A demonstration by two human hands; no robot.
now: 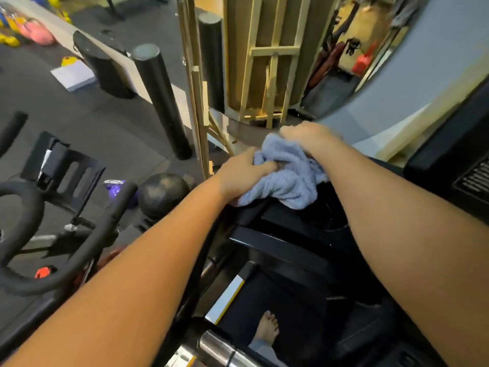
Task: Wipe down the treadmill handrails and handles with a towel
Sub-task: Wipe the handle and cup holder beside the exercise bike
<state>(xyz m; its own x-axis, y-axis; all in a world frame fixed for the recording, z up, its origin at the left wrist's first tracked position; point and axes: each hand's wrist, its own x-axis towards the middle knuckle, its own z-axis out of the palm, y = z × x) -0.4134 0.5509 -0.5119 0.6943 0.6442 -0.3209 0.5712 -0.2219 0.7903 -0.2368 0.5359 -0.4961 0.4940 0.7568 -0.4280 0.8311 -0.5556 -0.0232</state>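
Head view. Containers: none discernible. Towel, light blue and bunched, lies on the black treadmill frame, at its front left corner beside the console. Left hand at the towel's left edge, fingers curled into the cloth, gripping. Right hand on the towel's far top, fingers bent over it, clutching. Both forearms extended forward, converging on the towel. Bare foot on the belt below the towel.
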